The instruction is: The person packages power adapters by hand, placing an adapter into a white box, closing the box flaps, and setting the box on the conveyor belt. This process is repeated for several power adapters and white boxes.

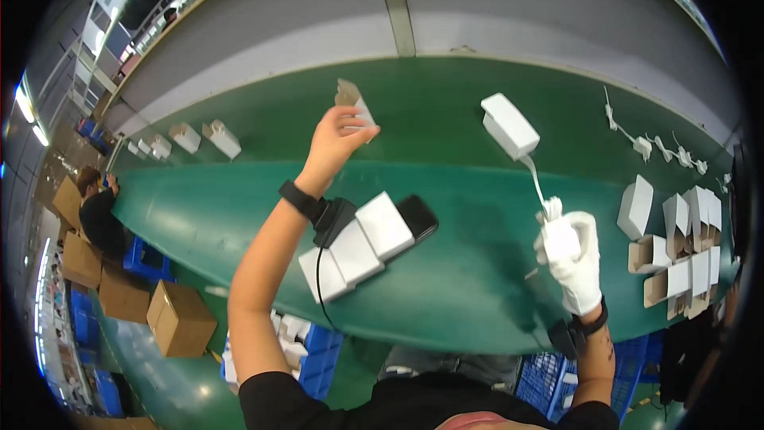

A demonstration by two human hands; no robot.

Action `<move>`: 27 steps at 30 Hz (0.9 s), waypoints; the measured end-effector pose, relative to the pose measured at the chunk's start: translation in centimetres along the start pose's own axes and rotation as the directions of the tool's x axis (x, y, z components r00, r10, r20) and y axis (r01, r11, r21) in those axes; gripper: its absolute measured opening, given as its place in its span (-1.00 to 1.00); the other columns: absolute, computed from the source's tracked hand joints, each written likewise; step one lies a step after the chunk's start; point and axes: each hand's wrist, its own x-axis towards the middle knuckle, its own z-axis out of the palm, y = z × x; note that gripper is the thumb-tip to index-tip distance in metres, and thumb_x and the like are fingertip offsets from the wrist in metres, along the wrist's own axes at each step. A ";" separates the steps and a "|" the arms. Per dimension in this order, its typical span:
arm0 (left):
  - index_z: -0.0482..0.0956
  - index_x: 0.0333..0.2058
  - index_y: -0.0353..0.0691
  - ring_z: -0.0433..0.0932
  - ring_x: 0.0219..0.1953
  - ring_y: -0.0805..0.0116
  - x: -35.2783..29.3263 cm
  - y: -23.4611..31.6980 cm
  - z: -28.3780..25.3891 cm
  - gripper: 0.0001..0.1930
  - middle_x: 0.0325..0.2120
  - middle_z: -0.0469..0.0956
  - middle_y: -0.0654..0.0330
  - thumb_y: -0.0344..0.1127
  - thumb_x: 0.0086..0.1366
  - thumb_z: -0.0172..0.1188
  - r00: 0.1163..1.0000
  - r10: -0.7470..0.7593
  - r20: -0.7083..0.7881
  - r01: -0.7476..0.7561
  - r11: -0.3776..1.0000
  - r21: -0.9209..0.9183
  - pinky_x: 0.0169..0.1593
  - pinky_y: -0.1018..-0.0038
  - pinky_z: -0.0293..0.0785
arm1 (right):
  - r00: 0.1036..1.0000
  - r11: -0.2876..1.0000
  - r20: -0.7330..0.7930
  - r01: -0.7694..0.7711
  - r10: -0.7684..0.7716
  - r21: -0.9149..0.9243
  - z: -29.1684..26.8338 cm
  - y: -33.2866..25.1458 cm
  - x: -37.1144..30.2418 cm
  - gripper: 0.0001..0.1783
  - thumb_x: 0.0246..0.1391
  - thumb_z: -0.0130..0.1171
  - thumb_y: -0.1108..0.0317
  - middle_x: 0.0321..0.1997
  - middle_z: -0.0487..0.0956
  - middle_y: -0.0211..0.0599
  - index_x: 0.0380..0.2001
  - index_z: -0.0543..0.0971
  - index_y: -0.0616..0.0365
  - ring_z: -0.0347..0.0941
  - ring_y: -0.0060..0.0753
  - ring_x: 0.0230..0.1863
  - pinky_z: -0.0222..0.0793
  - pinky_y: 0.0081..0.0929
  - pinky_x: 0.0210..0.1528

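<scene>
"The hands?"

"Beyond the black phone [421, 215], the bare left hand [337, 139] pinches an open carton [356, 100]; to the phone's right, the gloved right hand [577, 267] curls around a white block [562, 242], its cord [535, 178] running to a box [509, 126]."

"Containers?"

"A blue plastic crate [323, 362], on the phone's near side, holds white pieces [293, 328]. A black wrist device [334, 221] partly blocks smooth boxes [387, 227] left of the phone; brown-lined cartons [679, 277] gape far to its right."
</scene>
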 end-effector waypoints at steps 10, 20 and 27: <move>0.24 0.00 -0.19 0.45 -0.05 0.04 13.5 -11.4 2.3 -0.20 -0.15 0.45 0.00 -0.17 -0.22 0.49 0.952 0.248 -0.179 -0.131 0.859 0.494 0.04 0.19 0.36 | 0.972 0.957 0.078 -0.233 0.223 0.175 -2.8 -2.1 1.0 -0.42 0.01 0.23 0.13 -0.37 0.51 -0.21 -0.04 0.37 0.38 0.38 -0.53 -0.54 0.29 -0.64 -0.49; 0.38 -0.14 -0.11 0.48 -0.20 0.14 2.8 3.7 12.0 -0.53 -0.32 0.47 0.20 -0.45 -0.11 0.24 0.675 0.565 0.475 -0.669 0.196 0.717 -0.19 0.20 0.39 | 0.954 0.943 0.147 -0.284 0.260 0.173 -4.2 -0.7 3.0 -0.21 -0.08 0.28 0.02 -0.12 0.52 -0.18 0.10 0.33 0.38 0.46 -0.46 -0.26 0.39 -0.55 -0.23; 0.37 -0.14 -0.12 0.47 -0.19 0.12 -3.0 5.1 18.3 -0.50 -0.26 0.49 0.18 -0.39 -0.14 0.31 0.689 0.314 0.653 -0.713 0.452 0.535 -0.19 0.22 0.38 | 0.894 0.931 0.282 -0.364 0.347 0.008 -8.0 0.5 1.7 -0.32 -0.06 0.28 0.15 -0.03 0.52 -0.23 0.10 0.35 0.28 0.48 -0.37 -0.15 0.41 -0.50 -0.15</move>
